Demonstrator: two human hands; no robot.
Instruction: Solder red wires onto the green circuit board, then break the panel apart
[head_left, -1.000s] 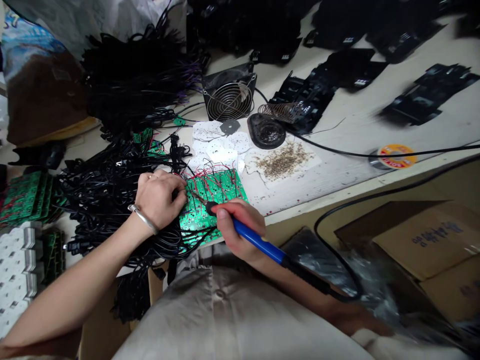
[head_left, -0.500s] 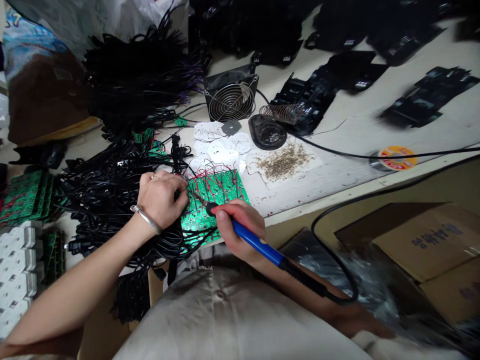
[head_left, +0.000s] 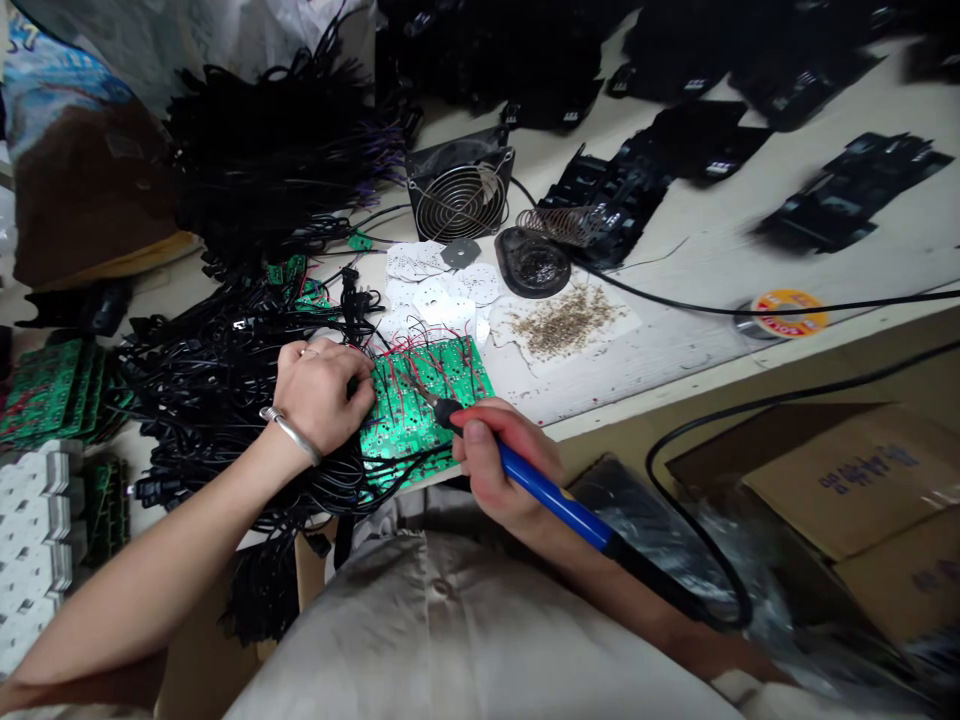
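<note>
My right hand grips a blue soldering iron, its tip pointing up and left over a green circuit board panel. Thin red and black wires stick up from that panel, mostly along its far side. At the panel's left edge, my left hand is closed, thumb against bent fingers; whatever it pinches is hidden from me. A silver bracelet circles the left wrist. Beside and under this hand spreads a heap of black cables.
Behind the panel are white discs, a small fan and a soldering iron stand with a coil. Brown debris lies on paper. A solder spool sits near the bench edge. Cardboard boxes stand below, right.
My right hand has moved right with the soldering iron, and the tip has come away from the left hand's fingers. My left hand has stayed nearly in place.
</note>
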